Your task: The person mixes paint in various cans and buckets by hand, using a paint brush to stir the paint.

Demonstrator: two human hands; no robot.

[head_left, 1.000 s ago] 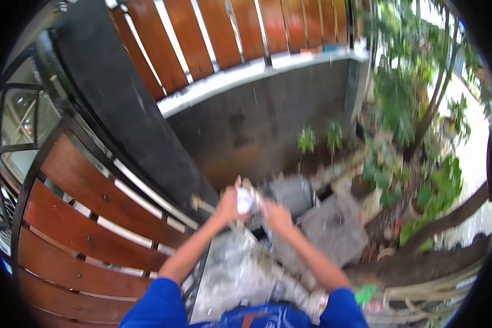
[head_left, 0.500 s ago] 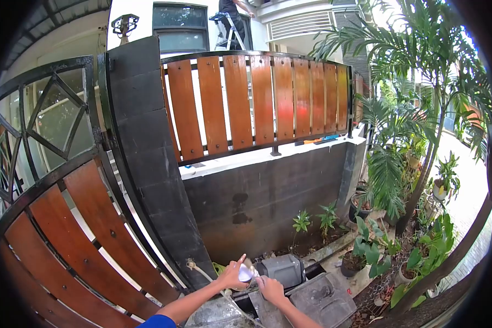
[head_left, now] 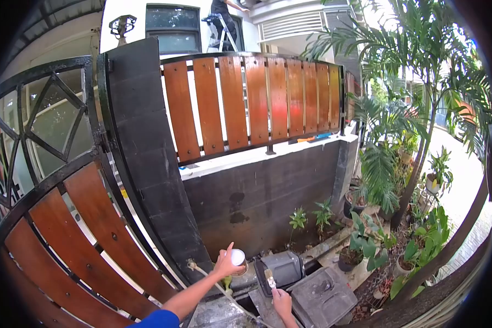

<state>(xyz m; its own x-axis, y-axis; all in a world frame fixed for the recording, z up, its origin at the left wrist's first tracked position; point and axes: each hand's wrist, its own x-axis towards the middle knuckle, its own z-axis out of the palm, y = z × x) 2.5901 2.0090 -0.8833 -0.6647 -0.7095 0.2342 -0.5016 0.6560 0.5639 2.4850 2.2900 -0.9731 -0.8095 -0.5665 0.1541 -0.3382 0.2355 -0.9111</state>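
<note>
My left hand (head_left: 224, 264) grips a small cup (head_left: 237, 257) with a white round opening or white contents, just in front of the low dark wall (head_left: 268, 202). One finger points up beside its rim. Lower and to the right, my right hand (head_left: 282, 302) is closed around the handle of a paintbrush (head_left: 270, 279). The bristles point up and away from me, apart from the cup. Behind the brush lies a grey plastic bin (head_left: 281, 269). A flat grey lid or cover (head_left: 327, 298) is to the right of my right hand.
A brown wooden slat fence (head_left: 246, 104) tops the wall; orange and blue tools (head_left: 314, 138) lie on its ledge. A slatted gate (head_left: 87, 218) stands left. Potted plants (head_left: 351, 257) and a tree trunk (head_left: 459, 257) occupy the right. Beyond the fence, a person (head_left: 224, 22) is on a stepladder (head_left: 219, 34).
My hands have moved apart. The paintbrush has come away from the cup, down and to the right, and the cup has shifted slightly up and left. The view has shifted a little.
</note>
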